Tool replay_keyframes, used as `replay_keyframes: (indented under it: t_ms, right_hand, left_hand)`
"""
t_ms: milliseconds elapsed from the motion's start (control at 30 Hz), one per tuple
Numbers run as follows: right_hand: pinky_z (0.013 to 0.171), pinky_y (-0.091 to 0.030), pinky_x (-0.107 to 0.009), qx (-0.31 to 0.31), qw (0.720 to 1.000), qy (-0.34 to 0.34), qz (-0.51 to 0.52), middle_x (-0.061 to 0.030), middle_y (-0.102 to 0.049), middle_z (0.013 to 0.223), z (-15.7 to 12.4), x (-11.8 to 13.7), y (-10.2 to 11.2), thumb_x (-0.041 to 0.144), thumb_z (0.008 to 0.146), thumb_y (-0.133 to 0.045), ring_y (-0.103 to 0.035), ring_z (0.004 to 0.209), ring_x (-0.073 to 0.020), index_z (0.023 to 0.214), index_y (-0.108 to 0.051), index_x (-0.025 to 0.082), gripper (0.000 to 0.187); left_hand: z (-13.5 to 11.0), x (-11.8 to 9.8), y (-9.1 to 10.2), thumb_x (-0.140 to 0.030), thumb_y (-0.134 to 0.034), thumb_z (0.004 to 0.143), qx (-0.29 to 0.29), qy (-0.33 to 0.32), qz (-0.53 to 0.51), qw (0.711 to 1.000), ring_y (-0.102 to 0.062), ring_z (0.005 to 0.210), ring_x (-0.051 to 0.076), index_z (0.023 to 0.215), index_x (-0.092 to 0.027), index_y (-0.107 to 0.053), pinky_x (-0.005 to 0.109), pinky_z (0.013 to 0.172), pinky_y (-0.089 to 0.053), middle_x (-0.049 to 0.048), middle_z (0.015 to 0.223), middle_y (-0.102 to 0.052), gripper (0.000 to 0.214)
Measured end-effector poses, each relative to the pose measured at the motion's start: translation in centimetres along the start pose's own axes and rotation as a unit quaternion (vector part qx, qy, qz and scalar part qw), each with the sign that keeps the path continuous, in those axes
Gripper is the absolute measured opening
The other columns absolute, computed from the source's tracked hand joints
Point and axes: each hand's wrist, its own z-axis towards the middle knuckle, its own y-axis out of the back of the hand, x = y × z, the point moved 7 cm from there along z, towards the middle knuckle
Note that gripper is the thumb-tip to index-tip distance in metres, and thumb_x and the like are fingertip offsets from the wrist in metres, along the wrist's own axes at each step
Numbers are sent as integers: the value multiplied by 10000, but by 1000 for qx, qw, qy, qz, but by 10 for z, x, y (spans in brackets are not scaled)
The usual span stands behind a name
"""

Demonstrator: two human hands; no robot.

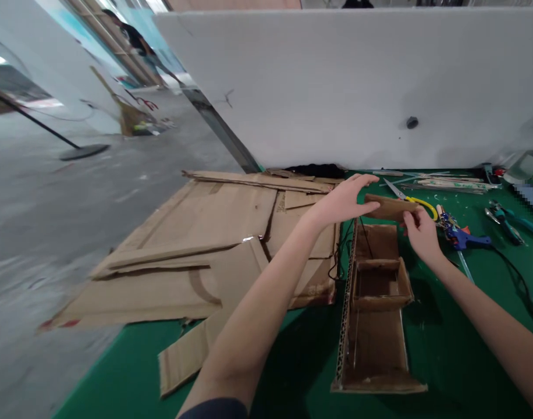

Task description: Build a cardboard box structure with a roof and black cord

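A small strip of brown cardboard (pixel 391 208) is pinched at its right end by my right hand (pixel 421 233). Beside its left end is my left hand (pixel 345 199), fingers apart, the thumb overlapping the strip; whether it touches I cannot tell. Below both hands, a long cardboard box structure (pixel 377 337) lies on the green table, with a tall left wall and a small square compartment (pixel 383 302) partway along. A thin dark cord runs over its far end.
Flat cardboard sheets (pixel 214 215) overhang the table's left edge. Yellow-handled scissors (pixel 419 202), a blue glue gun (pixel 465 238) with a cord, and pliers (pixel 506 224) lie to the right. Thin sticks (pixel 454 183) rest by the white panel (pixel 336 87). A person (pixel 138 43) stands far left.
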Motion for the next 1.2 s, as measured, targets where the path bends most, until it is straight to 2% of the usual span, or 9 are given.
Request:
replay_keyframes:
  t_ms: [133,267,467,700,800,867,933,1033,1200]
  right_hand:
    - [580,-523,-353,30,999,-14,36,-27,-609,695,-5,-2,-9,502,874,-507,-598,593,-192,881,-513,229,274]
    - [622,-548,-382,41,997,-33,63,-38,-632,683,-10,-10,-12,514,873,-527,-621,597,-204,821,-497,235,286]
    - [592,-543,-361,36,997,-13,68,-78,-669,827,1,-16,-17,469,891,-503,-649,710,-223,949,-548,217,262]
    - [684,-525,-346,58,998,0,8,-59,-672,922,16,-25,-27,448,894,-470,-676,816,-222,995,-564,215,271]
    - [659,-509,-327,65,998,-17,-5,-49,-681,878,18,-32,-29,464,893,-465,-687,785,-221,978,-566,210,287]
    - [635,-496,-314,59,998,-27,-7,-50,-683,856,19,-36,-28,472,895,-458,-687,753,-215,956,-564,206,293]
    - [625,-489,-302,63,998,-29,-11,-53,-685,855,19,-37,-28,477,894,-461,-684,743,-208,950,-567,202,300]
    - [634,-490,-294,76,997,-27,-18,-58,-688,852,19,-35,-28,482,890,-470,-681,762,-206,959,-578,197,313]
    - [645,-506,-307,78,996,-32,-30,-81,-666,883,20,-35,-30,504,889,-462,-669,766,-206,958,-579,183,349]
  left_hand:
    - [26,31,-33,-386,-717,753,84,24,-241,967,-607,1140,244,1248,-147,-574,380,939,-493,150,1251,-639,568]
    - [26,51,-52,-500,-662,786,96,48,-337,935,-616,1067,221,1138,-172,-680,341,925,-454,94,1168,-692,482]
    - [20,62,-46,-520,-627,802,70,62,-307,947,-601,1083,230,1109,-149,-703,329,953,-432,91,1153,-701,488]
    - [22,60,-41,-464,-629,812,98,45,-242,964,-598,1133,230,1127,-163,-693,349,1023,-415,82,1177,-701,441]
    - [21,66,-47,-575,-554,836,83,78,-320,940,-605,1136,249,1064,-162,-722,370,1041,-414,84,1150,-716,501]
    - [20,74,-56,-654,-444,857,80,125,-401,904,-645,1053,260,1080,-154,-715,392,962,-475,106,1096,-733,610]
    - [19,82,-62,-639,-481,837,79,151,-439,882,-664,986,252,1085,-152,-712,369,880,-509,108,1061,-741,593]
    - [20,91,-63,-534,-615,784,63,144,-426,891,-653,986,217,1037,-161,-730,303,847,-499,74,1075,-733,466]
    - [18,98,-61,-592,-587,803,45,153,-409,898,-645,839,170,1050,-146,-722,252,714,-485,73,991,-730,528]
